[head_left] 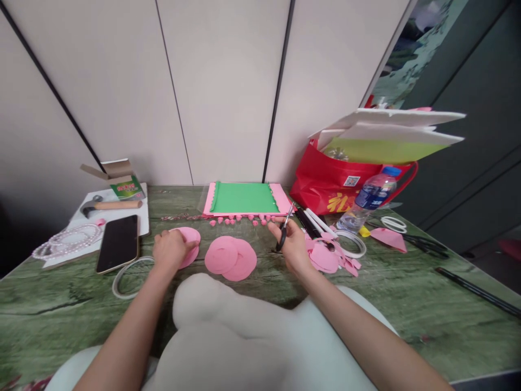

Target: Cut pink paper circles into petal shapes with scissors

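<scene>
On the near left of the table (52, 309), a pink disc (191, 234) lies partly under our left hand (167, 252), thumb over it; whether the hand pinches it, we cannot tell. Just right lie two circles (244, 260), overlapping. Farther right, well apart, our right hand (295, 247) is wrapped around scissors (281, 238). Beyond, we see pink buds (232, 217), a green sheet (244, 199) and, far right, a red bag (314, 178).

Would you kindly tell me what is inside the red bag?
White and green boards stick out of the red bag; whatever may lie deeper is hidden by its front.
</scene>
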`<state>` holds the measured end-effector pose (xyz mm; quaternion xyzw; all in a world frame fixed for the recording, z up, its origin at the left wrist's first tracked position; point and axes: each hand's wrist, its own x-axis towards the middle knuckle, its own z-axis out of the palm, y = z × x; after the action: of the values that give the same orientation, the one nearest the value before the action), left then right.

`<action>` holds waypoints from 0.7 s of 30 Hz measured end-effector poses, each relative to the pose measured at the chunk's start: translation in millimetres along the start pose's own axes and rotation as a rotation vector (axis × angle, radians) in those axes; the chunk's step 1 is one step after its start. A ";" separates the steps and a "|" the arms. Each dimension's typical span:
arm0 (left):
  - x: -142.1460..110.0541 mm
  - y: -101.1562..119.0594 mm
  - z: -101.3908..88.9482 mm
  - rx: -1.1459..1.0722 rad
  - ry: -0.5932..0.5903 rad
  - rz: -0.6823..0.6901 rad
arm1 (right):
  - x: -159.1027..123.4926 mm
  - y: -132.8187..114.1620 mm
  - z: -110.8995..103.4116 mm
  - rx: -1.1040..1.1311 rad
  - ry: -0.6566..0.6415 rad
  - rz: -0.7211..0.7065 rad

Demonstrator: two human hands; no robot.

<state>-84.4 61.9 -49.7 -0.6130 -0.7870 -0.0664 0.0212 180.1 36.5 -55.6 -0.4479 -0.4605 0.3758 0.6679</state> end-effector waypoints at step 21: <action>-14.1 12.2 -9.1 -0.106 0.073 -0.102 | -16.0 -4.1 7.9 -0.049 -0.114 -0.055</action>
<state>-69.6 50.0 -41.3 -0.5697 -0.8112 -0.1312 0.0142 168.2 22.5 -54.8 -0.4289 -0.5191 0.3709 0.6396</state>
